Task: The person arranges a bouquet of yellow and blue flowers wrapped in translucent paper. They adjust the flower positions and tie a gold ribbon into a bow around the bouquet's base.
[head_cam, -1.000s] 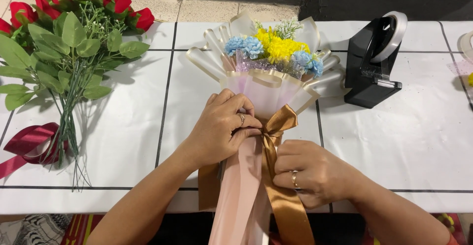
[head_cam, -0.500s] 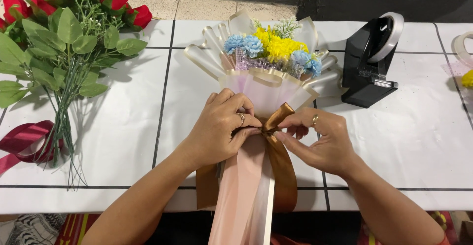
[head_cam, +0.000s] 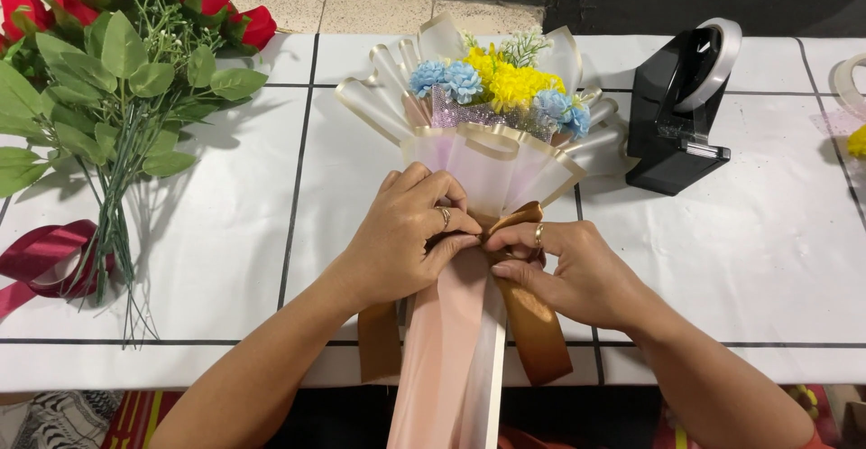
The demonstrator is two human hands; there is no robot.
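The right hand (head_cam: 573, 273) had come up from the ribbon's tail to meet the left hand (head_cam: 410, 237) at the bouquet's (head_cam: 492, 156) neck. Both grips pinched the gold ribbon (head_cam: 532, 323) there, forming the knot; tails hung below over the bench (head_cam: 225, 259) edge.

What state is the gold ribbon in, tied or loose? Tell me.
Cannot tell whether it is tied: both hands, left hand and right hand, pinch the gold ribbon at the bouquet neck, covering it; two tails hang free.

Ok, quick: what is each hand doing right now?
Left hand: closed, pinching the gold ribbon at the bouquet neck.
Right hand: closed, fingers pinching the same ribbon at the knot.
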